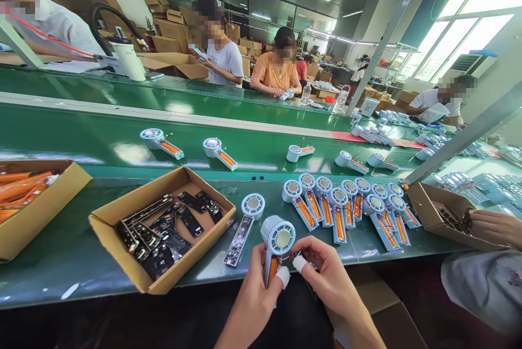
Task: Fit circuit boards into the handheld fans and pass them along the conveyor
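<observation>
Where the green counter point(359, 248) meets its near edge, the left hand point(256, 295) grips a light-blue fan unit point(278, 236), disc upward; the right hand point(328, 275) pinches something small and dark beside it; an open box of circuit boards point(216, 180) sits left, along that edge.

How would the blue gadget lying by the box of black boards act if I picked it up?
The gadget should feel stiff, since its casing looks like hard plastic. It may tip toward its round head, which is chunkier than the slim handle. Its uncovered circuit board could be easy to damage.
</observation>
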Demonstrator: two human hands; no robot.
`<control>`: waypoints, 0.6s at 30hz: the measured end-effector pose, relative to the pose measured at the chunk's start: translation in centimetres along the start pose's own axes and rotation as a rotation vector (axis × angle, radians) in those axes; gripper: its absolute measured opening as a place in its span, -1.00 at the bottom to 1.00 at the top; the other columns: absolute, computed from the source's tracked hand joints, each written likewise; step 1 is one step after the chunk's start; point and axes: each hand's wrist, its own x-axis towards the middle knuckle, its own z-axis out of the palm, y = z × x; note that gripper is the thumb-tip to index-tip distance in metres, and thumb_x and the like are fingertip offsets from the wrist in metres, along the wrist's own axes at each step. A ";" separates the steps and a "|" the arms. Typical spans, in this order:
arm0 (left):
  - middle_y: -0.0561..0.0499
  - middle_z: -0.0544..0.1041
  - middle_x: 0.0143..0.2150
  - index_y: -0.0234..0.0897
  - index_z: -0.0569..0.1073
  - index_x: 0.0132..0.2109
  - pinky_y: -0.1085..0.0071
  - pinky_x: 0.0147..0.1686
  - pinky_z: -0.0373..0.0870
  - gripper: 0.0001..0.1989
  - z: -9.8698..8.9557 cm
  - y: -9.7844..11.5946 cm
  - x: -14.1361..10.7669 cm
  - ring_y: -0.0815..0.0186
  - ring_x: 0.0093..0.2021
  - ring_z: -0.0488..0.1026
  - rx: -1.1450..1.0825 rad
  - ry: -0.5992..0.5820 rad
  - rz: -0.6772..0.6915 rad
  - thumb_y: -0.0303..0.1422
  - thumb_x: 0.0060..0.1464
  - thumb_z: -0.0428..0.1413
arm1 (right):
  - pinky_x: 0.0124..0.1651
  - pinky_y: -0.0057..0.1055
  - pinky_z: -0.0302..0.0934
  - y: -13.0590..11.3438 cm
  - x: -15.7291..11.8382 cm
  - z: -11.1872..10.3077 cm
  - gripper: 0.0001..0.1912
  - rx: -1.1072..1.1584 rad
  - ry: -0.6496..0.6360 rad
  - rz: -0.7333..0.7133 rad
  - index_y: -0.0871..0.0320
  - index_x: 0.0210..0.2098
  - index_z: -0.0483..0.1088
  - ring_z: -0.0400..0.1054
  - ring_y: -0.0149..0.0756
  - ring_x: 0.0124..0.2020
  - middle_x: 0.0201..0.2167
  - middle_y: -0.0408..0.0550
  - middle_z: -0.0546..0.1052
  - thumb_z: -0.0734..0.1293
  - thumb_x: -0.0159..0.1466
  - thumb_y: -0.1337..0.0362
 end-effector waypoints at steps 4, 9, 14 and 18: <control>-0.24 0.53 0.13 -0.24 0.32 0.13 0.14 0.10 0.43 -0.56 -0.2 -0.7 0.1 0.03 0.15 0.49 0.073 0.067 0.090 -0.09 0.23 0.03 | -0.01 -0.29 0.34 -0.1 -0.1 0.3 -0.77 0.128 -0.037 0.001 0.13 -0.15 0.42 0.44 -0.22 -0.13 -0.17 -0.02 0.55 0.42 0.18 0.31; -0.29 0.55 0.12 -0.27 0.34 0.14 0.09 0.07 0.46 -0.52 -0.3 -1.2 0.1 -0.03 0.13 0.51 0.172 0.175 0.122 -0.05 0.23 0.00 | -0.10 -0.34 0.36 0.8 0.1 0.7 -0.69 -0.128 0.150 -0.056 0.10 -0.08 0.39 0.45 -0.25 -0.19 -0.17 -0.03 0.56 0.34 0.16 0.38; -0.28 0.55 0.13 -0.25 0.31 0.15 0.06 0.06 0.46 -0.51 -0.4 -0.4 0.1 -0.04 0.16 0.50 0.197 0.141 0.063 -0.10 0.16 0.07 | -0.22 -0.39 0.31 0.1 0.2 0.6 -0.73 -0.409 0.183 -0.119 0.09 -0.17 0.41 0.39 -0.28 -0.31 -0.30 -0.10 0.53 0.25 0.14 0.42; -0.31 0.56 0.11 -0.28 0.29 0.15 -0.01 0.02 0.47 -0.43 -0.2 -0.2 0.5 -0.13 0.12 0.51 0.235 0.126 0.033 -0.17 0.02 0.18 | -0.28 -0.42 0.29 -0.9 -0.2 0.6 -0.74 -0.389 0.162 -0.059 0.10 -0.17 0.40 0.36 -0.30 -0.34 -0.28 -0.10 0.51 0.25 0.15 0.40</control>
